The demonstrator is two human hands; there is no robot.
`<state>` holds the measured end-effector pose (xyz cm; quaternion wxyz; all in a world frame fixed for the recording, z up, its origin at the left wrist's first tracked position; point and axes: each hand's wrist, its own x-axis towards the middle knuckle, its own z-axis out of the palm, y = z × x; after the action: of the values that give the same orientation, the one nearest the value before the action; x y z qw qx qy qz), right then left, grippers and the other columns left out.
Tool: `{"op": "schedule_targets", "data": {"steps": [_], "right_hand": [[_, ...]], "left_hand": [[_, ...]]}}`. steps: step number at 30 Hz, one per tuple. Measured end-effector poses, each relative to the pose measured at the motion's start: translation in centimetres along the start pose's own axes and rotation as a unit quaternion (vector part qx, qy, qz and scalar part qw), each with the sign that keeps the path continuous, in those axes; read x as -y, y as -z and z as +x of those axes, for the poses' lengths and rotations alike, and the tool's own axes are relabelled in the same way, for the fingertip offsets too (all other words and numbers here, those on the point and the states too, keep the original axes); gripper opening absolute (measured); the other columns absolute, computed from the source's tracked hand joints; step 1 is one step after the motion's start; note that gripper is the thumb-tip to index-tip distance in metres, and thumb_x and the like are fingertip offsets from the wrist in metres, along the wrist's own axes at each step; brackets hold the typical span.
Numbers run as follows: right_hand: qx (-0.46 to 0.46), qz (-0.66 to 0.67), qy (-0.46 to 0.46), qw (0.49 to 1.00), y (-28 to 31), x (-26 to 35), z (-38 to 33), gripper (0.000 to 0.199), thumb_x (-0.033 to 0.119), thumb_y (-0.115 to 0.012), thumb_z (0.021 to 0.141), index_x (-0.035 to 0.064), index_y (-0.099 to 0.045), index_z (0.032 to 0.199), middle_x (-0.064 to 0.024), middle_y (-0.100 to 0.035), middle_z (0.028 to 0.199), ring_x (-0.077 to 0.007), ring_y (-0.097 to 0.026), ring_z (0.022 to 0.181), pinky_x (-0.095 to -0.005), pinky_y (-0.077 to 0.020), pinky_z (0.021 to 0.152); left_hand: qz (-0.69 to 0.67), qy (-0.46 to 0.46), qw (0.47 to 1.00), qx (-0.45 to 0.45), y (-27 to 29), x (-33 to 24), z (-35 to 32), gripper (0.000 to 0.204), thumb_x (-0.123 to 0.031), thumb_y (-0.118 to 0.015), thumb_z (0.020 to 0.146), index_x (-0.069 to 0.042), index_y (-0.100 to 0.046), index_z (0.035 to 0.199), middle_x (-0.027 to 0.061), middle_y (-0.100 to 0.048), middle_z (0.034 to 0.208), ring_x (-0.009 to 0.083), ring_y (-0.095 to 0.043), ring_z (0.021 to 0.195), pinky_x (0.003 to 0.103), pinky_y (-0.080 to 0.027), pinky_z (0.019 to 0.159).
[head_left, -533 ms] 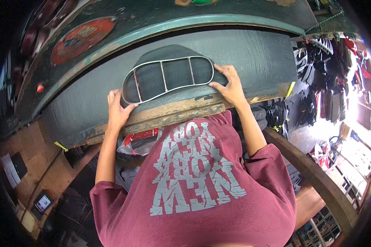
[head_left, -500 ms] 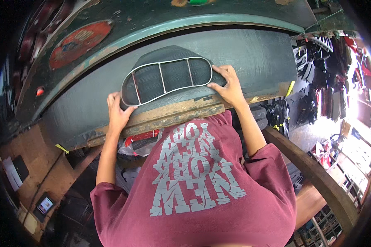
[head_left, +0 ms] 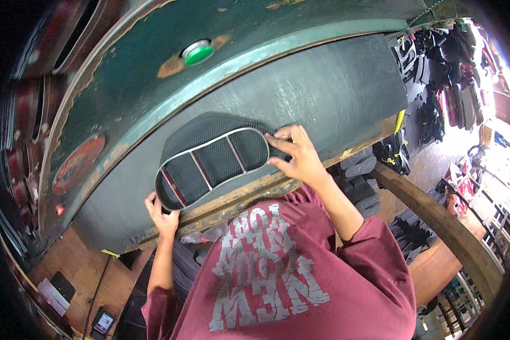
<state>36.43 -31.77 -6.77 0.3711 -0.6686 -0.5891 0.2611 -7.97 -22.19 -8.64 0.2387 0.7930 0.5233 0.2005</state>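
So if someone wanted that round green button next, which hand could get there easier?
Probably the right hand: it looks nearer the round green button than the left hand. Each is at one end of the curved silver metal frame with three crossbars, so either would have to leave it.

The left hand (head_left: 164, 219) has its fingers on one end of a metal frame (head_left: 154, 176), the right hand (head_left: 300, 154) on the other. The frame, crossed by three bars (head_left: 202, 170), is over a dark sheet (head_left: 204, 126) on the grey table (head_left: 334, 85). Beyond, a green button (head_left: 198, 54) juts from a dark green panel (head_left: 124, 85).
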Motion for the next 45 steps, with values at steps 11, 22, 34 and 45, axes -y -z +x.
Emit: {"op": "schedule_targets", "data": {"steps": [11,22,34,45], "right_hand": [[0.014,0.023,-0.033,0.999,0.2,0.4,0.0,0.06,0.015,-0.087,0.067,0.0061,-0.073,0.125,-0.0083,-0.059,0.109,-0.0277,-0.056,0.104,-0.0397,-0.0464,0.096],[0.017,-0.008,-0.014,1.0,0.2,0.4,0.0,0.059,0.016,-0.088,0.072,0.0056,-0.07,0.127,-0.0133,-0.059,0.117,-0.0321,-0.056,0.113,-0.0414,-0.0455,0.102],[0.001,-0.052,0.001,0.999,-0.6,0.0,-0.4,0.055,0.018,-0.087,0.074,-0.0005,-0.069,0.123,-0.0162,-0.06,0.119,-0.0338,-0.056,0.117,-0.0424,-0.0448,0.104],[-0.005,-0.085,0.012,0.996,-0.9,-0.4,-0.5,0.052,0.016,-0.085,0.075,0.0059,-0.071,0.124,-0.0156,-0.06,0.118,-0.0327,-0.058,0.116,-0.0417,-0.0452,0.102]], "left_hand": [[-0.006,-0.009,1.0,0.008,0.0,1.0,-0.5,0.05,-0.012,-0.089,0.065,0.001,-0.07,0.11,0.0197,-0.055,0.123,0.0351,-0.055,0.116,0.045,-0.046,0.1],[-0.026,-0.038,0.999,0.015,0.2,0.7,-0.1,0.07,-0.012,-0.077,0.066,-0.001,-0.06,0.132,0.0216,-0.055,0.128,0.0404,-0.051,0.122,0.049,-0.041,0.108],[-0.021,-0.014,1.0,0.005,0.6,-0.4,0.4,0.07,-0.025,-0.087,0.067,-0.003,-0.065,0.129,0.0153,-0.058,0.132,0.037,-0.051,0.127,0.047,-0.04,0.109],[-0.042,-0.003,0.999,-0.001,0.8,-0.8,0.5,0.07,-0.027,-0.09,0.067,-0.005,-0.067,0.129,0.0103,-0.059,0.13,0.0323,-0.052,0.123,0.043,-0.041,0.108]]}}
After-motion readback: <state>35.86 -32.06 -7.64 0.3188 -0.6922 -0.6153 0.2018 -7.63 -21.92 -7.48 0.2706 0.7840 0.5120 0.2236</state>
